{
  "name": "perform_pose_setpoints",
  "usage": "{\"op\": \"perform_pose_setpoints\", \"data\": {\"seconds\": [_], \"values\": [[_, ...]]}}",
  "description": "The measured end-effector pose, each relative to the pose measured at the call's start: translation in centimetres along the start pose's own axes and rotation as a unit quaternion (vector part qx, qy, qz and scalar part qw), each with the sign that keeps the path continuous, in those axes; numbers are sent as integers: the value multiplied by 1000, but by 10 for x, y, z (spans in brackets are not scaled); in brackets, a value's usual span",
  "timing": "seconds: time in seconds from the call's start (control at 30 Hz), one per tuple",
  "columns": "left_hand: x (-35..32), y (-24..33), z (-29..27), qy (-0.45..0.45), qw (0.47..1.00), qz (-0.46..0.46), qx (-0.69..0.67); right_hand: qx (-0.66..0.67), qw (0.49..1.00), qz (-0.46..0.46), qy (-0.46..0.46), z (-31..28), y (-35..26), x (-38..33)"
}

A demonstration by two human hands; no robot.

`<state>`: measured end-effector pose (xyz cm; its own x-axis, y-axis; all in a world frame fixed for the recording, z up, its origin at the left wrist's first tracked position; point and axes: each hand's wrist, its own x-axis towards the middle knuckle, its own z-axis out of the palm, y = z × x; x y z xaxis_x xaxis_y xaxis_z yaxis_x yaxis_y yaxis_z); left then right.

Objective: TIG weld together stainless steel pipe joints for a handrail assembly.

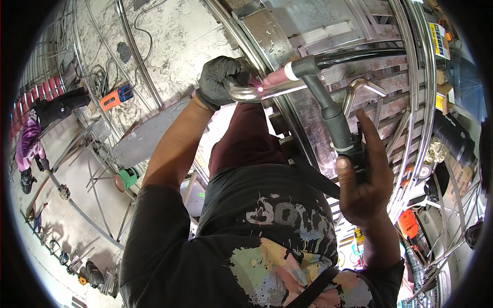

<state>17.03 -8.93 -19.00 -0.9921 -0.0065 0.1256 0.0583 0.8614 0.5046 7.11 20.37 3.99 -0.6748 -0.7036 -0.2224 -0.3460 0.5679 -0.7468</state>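
Observation:
In a dark grey work glove, my left hand (pixel 220 82) is closed round the bent end of a shiny steel tube (pixel 245 93). My bare right hand (pixel 365 187) holds a TIG welding torch (pixel 336 123) by its dark handle; the thumb and one finger stretch up along it, while the other fingers are mostly hidden. The torch's pink nozzle (pixel 278 77) points left at the tube, close to its bend. A small bright pinkish spot (pixel 260 89) glows on the tube near the nozzle. From the torch head, a black back cap reaches to the right.
Slatted metal bench with long steel tubes (pixel 418 77) lies ahead and right. Another bent tube (pixel 358 90) rests there. An orange and blue tool (pixel 117 97) and cables sit on the dusty floor. At far left, another person (pixel 31 138) bends near a long bar.

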Motion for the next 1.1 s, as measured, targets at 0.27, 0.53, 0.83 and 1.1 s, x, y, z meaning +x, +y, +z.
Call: {"op": "perform_pose_setpoints", "data": {"seconds": [0.27, 0.53, 0.83, 1.1], "values": [[-23, 35, 5, -5, 952, -142, -271, 10, 1000, 19, 10, -1, 9, -11], [-39, 13, 34, 69, 989, -68, -108, 36, 998, 42, -28, -5, 1, -9], [-46, 5, 39, 81, 990, -44, -104, 22, 998, 45, -33, -2, -5, -4], [-64, -10, 56, 48, 907, -171, -382, -15, 999, -21, -19, 0, -1, -2]]}}
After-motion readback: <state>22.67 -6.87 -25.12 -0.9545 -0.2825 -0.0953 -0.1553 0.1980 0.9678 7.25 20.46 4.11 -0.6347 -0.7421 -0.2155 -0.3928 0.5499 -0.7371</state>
